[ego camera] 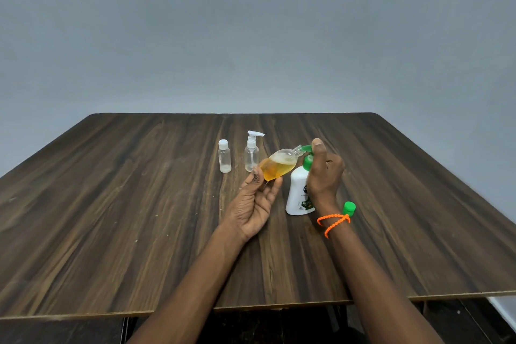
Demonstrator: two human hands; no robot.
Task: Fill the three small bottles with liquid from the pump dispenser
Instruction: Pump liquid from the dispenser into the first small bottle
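My left hand (255,198) holds a small clear bottle (279,165) tilted on its side, more than half full of amber liquid, its open neck at the green nozzle of the pump dispenser. The white pump dispenser (298,193) stands upright on the table. My right hand (324,169) is wrapped over its green pump head, thumb on top. Two other small clear bottles stand farther back to the left: one with a white screw cap (224,156) and one with a white pump top (252,152). Both look almost empty.
A loose green cap (349,208) lies on the wooden table (139,204) just right of my right wrist, which wears an orange beaded band. The table's front edge is close below my forearms. A plain grey wall stands behind.
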